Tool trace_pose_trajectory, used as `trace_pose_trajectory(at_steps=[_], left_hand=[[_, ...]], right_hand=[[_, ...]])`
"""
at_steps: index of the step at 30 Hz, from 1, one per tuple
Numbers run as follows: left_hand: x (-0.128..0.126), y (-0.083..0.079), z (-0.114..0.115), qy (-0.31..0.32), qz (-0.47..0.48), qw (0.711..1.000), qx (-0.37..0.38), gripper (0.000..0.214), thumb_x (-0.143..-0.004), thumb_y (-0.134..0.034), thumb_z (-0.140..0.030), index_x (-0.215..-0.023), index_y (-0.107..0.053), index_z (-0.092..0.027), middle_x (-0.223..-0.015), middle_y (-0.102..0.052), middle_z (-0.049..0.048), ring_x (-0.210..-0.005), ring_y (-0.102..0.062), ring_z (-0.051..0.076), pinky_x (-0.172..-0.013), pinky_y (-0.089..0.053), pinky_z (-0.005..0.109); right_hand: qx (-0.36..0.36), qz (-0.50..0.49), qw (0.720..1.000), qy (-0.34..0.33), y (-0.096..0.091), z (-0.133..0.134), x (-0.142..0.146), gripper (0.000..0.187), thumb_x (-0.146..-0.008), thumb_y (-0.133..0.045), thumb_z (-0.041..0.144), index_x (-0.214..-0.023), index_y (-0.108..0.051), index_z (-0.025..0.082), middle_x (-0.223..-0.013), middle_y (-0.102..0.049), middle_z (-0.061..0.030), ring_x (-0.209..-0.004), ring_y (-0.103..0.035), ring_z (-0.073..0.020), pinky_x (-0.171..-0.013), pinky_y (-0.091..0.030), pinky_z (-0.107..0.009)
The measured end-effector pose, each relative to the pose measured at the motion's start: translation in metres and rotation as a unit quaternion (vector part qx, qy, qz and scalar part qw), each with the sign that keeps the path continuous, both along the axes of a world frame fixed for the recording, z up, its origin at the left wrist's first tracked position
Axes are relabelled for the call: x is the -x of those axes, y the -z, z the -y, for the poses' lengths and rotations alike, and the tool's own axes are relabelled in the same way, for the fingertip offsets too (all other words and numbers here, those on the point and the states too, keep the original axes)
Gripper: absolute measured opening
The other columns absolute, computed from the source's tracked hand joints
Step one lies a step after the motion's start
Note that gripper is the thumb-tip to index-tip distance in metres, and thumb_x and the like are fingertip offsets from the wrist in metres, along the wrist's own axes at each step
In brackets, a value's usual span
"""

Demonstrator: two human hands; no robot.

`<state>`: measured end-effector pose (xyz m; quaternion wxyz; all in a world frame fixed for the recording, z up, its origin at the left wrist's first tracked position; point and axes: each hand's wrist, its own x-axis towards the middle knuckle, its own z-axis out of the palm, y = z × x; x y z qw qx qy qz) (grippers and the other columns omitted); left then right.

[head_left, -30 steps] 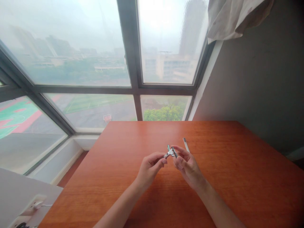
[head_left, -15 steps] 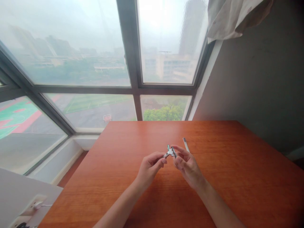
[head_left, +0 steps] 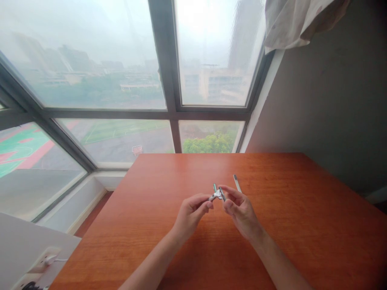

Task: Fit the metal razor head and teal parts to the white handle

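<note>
Both hands hold a small shiny metal safety razor (head_left: 217,194) just above the table, its silver head showing two dark-edged bars that stand apart. My left hand (head_left: 193,213) pinches the razor's handle end between thumb and fingers; most of that end is hidden. On the other side, my right hand (head_left: 240,209) grips the bar nearest to it, with the thumb below and the fingertips on top. Beyond the right hand lies a slim white toothbrush (head_left: 238,184) with a dark-bristled head pointing away; its near end is hidden behind the fingers.
The reddish-brown wooden table (head_left: 302,209) reaches to a large window (head_left: 171,114) with grey frames. A grey wall (head_left: 314,100) stands on the right, with a pale cloth (head_left: 290,24) hanging at its top. At lower left, a plug (head_left: 50,259) sits in a wall socket.
My right hand has shifted very slightly to the right with the razor. Both hands keep their grip, and the toothbrush lies as before.
</note>
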<state>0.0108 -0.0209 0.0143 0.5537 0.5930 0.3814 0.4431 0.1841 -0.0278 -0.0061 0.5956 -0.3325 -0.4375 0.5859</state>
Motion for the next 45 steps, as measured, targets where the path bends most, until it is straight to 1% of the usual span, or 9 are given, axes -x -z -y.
trace_pose_trajectory(at_steps=[9,13,22,30,34,38,45], left_hand=[[0.001,-0.001,0.0,0.005,-0.02,1.0,-0.01,0.031,-0.081,-0.061,-0.042,-0.083,-0.072,-0.013,-0.066,-0.058,0.0035,-0.06,-0.045,0.013,-0.057,-0.039,0.023],[0.001,-0.002,0.0,0.004,-0.027,0.999,-0.017,0.03,-0.08,-0.062,-0.042,-0.078,-0.071,-0.013,-0.065,-0.057,0.0029,-0.059,-0.045,0.012,-0.056,-0.038,0.022],[0.002,-0.003,0.0,0.004,-0.05,0.998,-0.045,0.031,-0.081,-0.061,-0.042,-0.072,-0.069,-0.013,-0.065,-0.056,0.003,-0.058,-0.043,0.012,-0.054,-0.036,0.021],[0.003,-0.005,0.0,0.006,-0.064,0.997,-0.051,0.034,-0.081,-0.059,-0.045,-0.071,-0.069,-0.014,-0.065,-0.058,0.0034,-0.059,-0.046,0.013,-0.057,-0.038,0.023],[0.004,-0.006,-0.001,0.013,-0.078,0.995,-0.067,0.033,-0.083,-0.058,-0.044,-0.071,-0.068,-0.014,-0.064,-0.056,0.0023,-0.059,-0.046,0.013,-0.059,-0.039,0.023],[0.006,-0.005,-0.002,0.023,-0.087,0.993,-0.076,0.033,-0.084,-0.057,-0.042,-0.072,-0.069,-0.014,-0.063,-0.055,0.0022,-0.059,-0.045,0.013,-0.058,-0.038,0.022],[0.008,-0.001,-0.005,0.017,-0.096,0.992,-0.08,0.032,-0.084,-0.056,-0.041,-0.072,-0.068,-0.014,-0.062,-0.052,0.0012,-0.058,-0.042,0.012,-0.056,-0.035,0.022]], right_hand=[[-0.009,0.009,1.0,0.003,0.0,0.001,-0.001,0.043,-0.072,-0.075,0.041,-0.11,-0.068,0.023,-0.063,-0.039,0.0042,-0.054,-0.028,-0.0081,-0.049,-0.024,-0.023],[-0.009,0.021,1.0,0.006,-0.001,0.001,-0.002,0.043,-0.072,-0.074,0.041,-0.111,-0.068,0.022,-0.064,-0.04,0.0037,-0.054,-0.029,-0.0086,-0.049,-0.023,-0.023],[-0.016,0.035,0.999,0.006,-0.003,0.002,-0.003,0.041,-0.073,-0.074,0.039,-0.11,-0.068,0.023,-0.064,-0.041,0.0034,-0.056,-0.03,-0.0092,-0.05,-0.025,-0.023],[-0.013,0.046,0.999,0.005,-0.004,0.002,-0.003,0.042,-0.072,-0.074,0.04,-0.11,-0.069,0.022,-0.065,-0.043,0.0028,-0.056,-0.031,-0.0097,-0.05,-0.025,-0.023],[-0.019,0.063,0.998,0.0,-0.006,0.002,-0.006,0.04,-0.073,-0.074,0.038,-0.109,-0.069,0.023,-0.064,-0.043,0.003,-0.057,-0.032,-0.0097,-0.051,-0.025,-0.023],[-0.028,0.102,0.994,-0.006,-0.009,0.003,-0.008,0.04,-0.076,-0.071,0.036,-0.112,-0.068,0.021,-0.062,-0.04,0.0038,-0.057,-0.031,-0.0096,-0.051,-0.024,-0.024],[-0.025,0.151,0.988,0.0,-0.014,0.003,-0.01,0.041,-0.076,-0.071,0.037,-0.113,-0.067,0.019,-0.062,-0.039,0.0039,-0.056,-0.031,-0.0094,-0.049,-0.024,-0.023]])
